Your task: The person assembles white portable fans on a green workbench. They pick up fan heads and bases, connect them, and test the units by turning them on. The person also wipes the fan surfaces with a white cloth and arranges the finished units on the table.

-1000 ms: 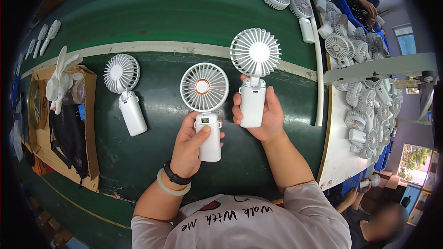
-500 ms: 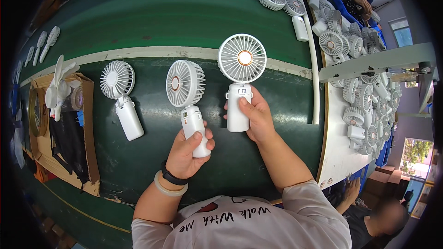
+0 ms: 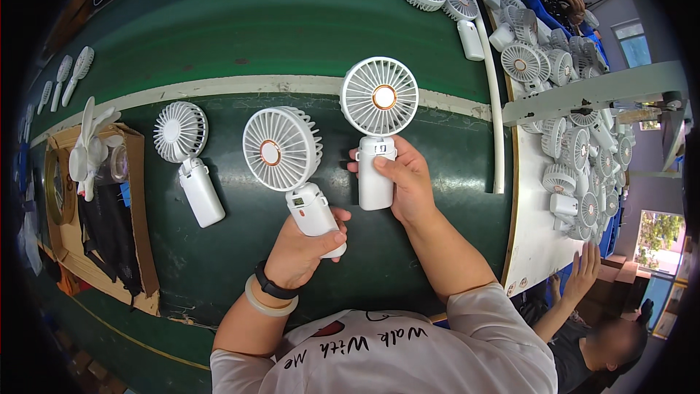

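Note:
My left hand (image 3: 297, 254) is closed round the handle of a white handheld fan (image 3: 279, 147). That fan tilts to the left, and a small dark display and an orange button show on its handle. In my right hand (image 3: 408, 182) is a second white handheld fan (image 3: 380, 96), held nearly upright with my thumb on its handle. Its round grille faces up and has an orange ring at the hub. Left of both hands, a third white fan (image 3: 201, 193) lies on the dark green table (image 3: 240, 277), apart from my fingers.
At the left stands an open cardboard box (image 3: 149, 226) holding a black pouch and a white fan-blade piece (image 3: 89, 147). Beyond a pale strip runs a green belt (image 3: 255, 22) with several fans. Many fans (image 3: 576, 149) crowd the white side table (image 3: 529, 248). Two co-workers are at the right.
The fan in my left hand has turned, its head swinging left and its grille facing up more. My right hand's fan has shifted slightly. A co-worker's hand at lower right has risen.

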